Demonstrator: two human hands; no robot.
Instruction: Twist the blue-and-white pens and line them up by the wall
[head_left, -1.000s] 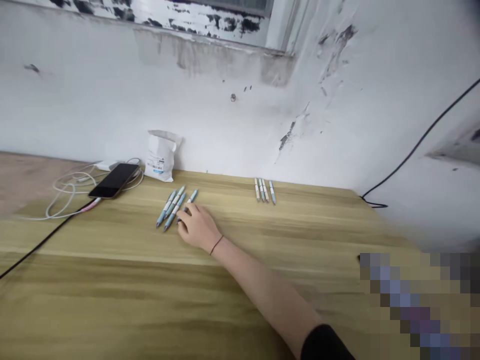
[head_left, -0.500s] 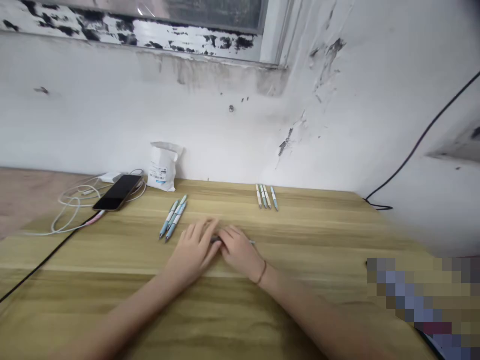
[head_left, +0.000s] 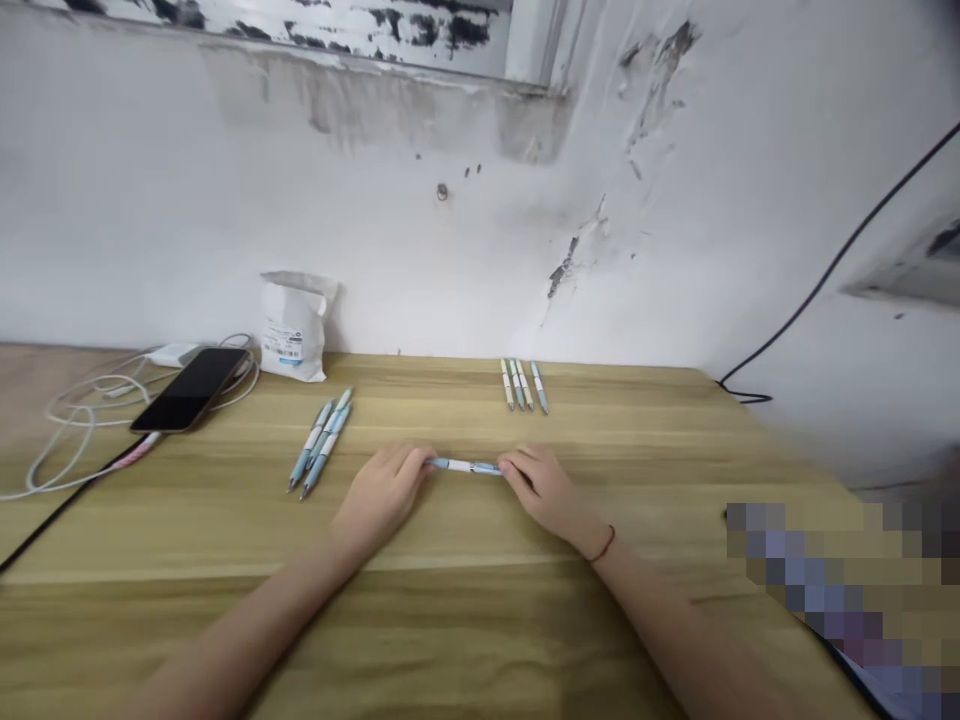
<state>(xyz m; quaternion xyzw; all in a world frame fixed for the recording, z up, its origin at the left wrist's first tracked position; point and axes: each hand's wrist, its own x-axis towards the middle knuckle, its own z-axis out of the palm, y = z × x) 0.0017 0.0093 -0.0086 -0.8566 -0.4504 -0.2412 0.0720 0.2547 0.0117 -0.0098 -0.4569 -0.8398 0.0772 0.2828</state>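
The left hand (head_left: pixel 382 492) and right hand (head_left: pixel 544 490), fingers half curled, grip opposite ends of a pale blue pen (head_left: pixel 465 466) at the frame's centre, above the wooden table (head_left: pixel 615 430), with three pens (head_left: pixel 319 445) lying left of them and four pens (head_left: pixel 523 385) side by side along the far edge.

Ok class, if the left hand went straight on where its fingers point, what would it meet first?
The blue-and-white pen between the hands; the left hand seems already at its end.

Pens (head_left: pixel 320 445) lie just left of the left hand (head_left: pixel 382 492); four more pens (head_left: pixel 523 385) lie ahead of the right hand (head_left: pixel 541 490). A hand could pass between them to the wall (head_left: pixel 420 270).
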